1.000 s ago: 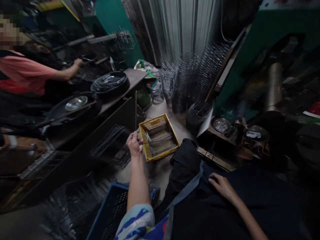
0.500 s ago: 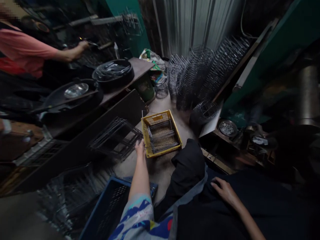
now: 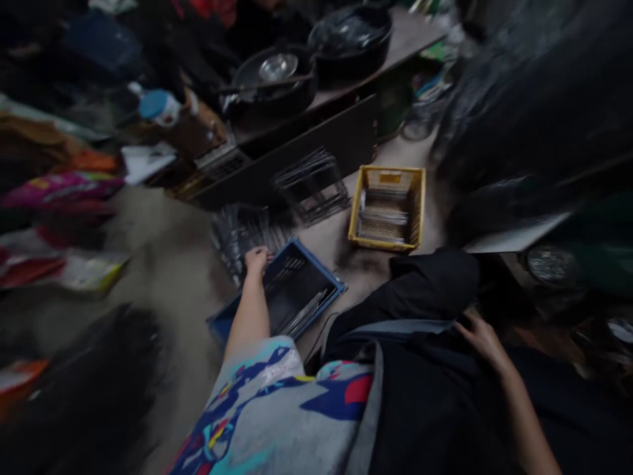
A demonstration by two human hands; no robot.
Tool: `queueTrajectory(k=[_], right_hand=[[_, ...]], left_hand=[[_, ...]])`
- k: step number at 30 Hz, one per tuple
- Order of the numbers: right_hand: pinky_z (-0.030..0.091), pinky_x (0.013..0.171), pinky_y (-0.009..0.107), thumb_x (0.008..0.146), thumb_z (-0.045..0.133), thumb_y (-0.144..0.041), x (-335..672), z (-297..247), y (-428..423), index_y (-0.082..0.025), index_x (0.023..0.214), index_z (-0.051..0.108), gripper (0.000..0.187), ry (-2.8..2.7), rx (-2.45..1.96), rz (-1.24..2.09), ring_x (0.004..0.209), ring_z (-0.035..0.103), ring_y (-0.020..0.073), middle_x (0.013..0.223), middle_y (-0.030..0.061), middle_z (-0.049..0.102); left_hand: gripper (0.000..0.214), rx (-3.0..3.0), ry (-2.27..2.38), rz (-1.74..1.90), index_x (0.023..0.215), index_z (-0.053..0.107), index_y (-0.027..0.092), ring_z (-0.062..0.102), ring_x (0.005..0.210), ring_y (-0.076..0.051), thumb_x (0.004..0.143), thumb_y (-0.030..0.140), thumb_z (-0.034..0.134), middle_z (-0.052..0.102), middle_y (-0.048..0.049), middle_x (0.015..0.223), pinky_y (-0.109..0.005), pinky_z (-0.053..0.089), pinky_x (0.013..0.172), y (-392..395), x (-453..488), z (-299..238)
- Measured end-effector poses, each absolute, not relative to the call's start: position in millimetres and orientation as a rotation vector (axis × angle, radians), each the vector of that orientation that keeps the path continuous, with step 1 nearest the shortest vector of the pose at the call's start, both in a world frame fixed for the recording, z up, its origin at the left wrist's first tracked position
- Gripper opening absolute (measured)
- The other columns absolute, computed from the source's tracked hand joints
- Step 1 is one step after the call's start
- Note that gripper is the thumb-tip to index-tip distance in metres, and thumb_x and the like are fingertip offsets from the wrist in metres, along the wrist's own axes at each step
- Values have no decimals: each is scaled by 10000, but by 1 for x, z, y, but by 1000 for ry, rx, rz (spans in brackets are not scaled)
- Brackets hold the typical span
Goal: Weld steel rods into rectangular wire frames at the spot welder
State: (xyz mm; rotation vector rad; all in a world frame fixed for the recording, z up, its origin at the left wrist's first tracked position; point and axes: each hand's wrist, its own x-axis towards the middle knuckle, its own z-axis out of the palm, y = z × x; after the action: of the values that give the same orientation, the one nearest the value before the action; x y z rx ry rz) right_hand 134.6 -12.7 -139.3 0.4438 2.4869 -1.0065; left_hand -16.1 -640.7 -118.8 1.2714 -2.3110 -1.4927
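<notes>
My left hand (image 3: 257, 260) hovers at the far left edge of a blue plastic crate (image 3: 316, 257), close to a heap of thin metal wire pieces (image 3: 232, 234). Its fingers look curled together; blur hides whether anything is between them. Several wire pieces lie along the near side inside the crate. My right hand (image 3: 479, 333) rests on the dark cloth over my leg, fingers stretched out and holding nothing. Past my knee stands a yellow plastic crate (image 3: 352, 227) with wire frames (image 3: 383, 208) in it. More rectangular wire frames (image 3: 314, 188) are stacked to its left.
Behind, a low bench carries a black pan (image 3: 277, 99) with a metal bowl (image 3: 278, 66) and another black pan (image 3: 351, 56). A blue-lidded container (image 3: 159, 107) stands at the left. Coloured bags (image 3: 64, 191) lie farther left. A round metal dish (image 3: 551, 262) is at my right.
The view has swung left and down. My left hand has gone from the yellow crate's near left side to the blue crate. A wire upright at the yellow crate's left edge no longer shows.
</notes>
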Motion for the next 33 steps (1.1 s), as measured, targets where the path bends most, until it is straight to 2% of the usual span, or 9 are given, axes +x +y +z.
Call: queueTrajectory(k=[2,6,9,13,17,23,33], right_hand=[[511,871,450,569,630,-530,137,-149,-11,-176,908,687,493,2443,538,-1045,1016,652,364,1029,150,731],[551,676,363,515,688,-531,151,-155,-17,-158,854,662,504,2329,681,-1205,803,686,290,867,113,736],[519,557,306,467,723,-490,163,-146,-27,-157,804,643,480,2287,817,-1263,641,651,227,735,73,705],[468,478,265,452,729,-464,173,-130,-40,-175,747,615,429,2279,942,-1283,541,597,182,653,45,663],[436,433,251,445,728,-461,178,-120,-48,-187,711,587,407,2262,999,-1236,500,571,171,599,26,626],[453,437,264,379,763,-418,173,-116,-51,-193,703,573,438,2176,1052,-1301,475,564,165,570,18,618],[461,451,278,383,772,-415,173,-109,-57,-184,715,604,438,2174,1051,-1308,513,582,188,620,49,642]], left_hand=[[297,1406,-2367,-1438,1146,591,141,637,859,-172,925,338,573,635,-78,1067,-349,563,728,-675,12,-126],[328,1515,-2614,-1384,1179,579,146,635,911,-191,925,352,570,624,-89,1113,-379,559,769,-708,69,-155],[356,1403,-2950,-1418,1207,573,151,618,1004,-225,915,354,584,602,-100,1190,-429,542,840,-698,108,-186],[370,1111,-3440,-1457,1226,569,160,597,1072,-243,904,339,603,581,-109,1247,-459,520,894,-665,154,-228],[367,880,-3798,-1320,1221,575,158,594,1081,-248,901,335,606,584,-106,1246,-466,513,906,-643,192,-254],[378,805,-3989,-928,1239,560,169,590,1084,-247,904,340,601,571,-108,1257,-460,516,895,-643,205,-263],[342,732,-4075,-943,1192,582,151,626,977,-218,908,340,597,613,-91,1164,-407,550,815,-650,171,-228]])
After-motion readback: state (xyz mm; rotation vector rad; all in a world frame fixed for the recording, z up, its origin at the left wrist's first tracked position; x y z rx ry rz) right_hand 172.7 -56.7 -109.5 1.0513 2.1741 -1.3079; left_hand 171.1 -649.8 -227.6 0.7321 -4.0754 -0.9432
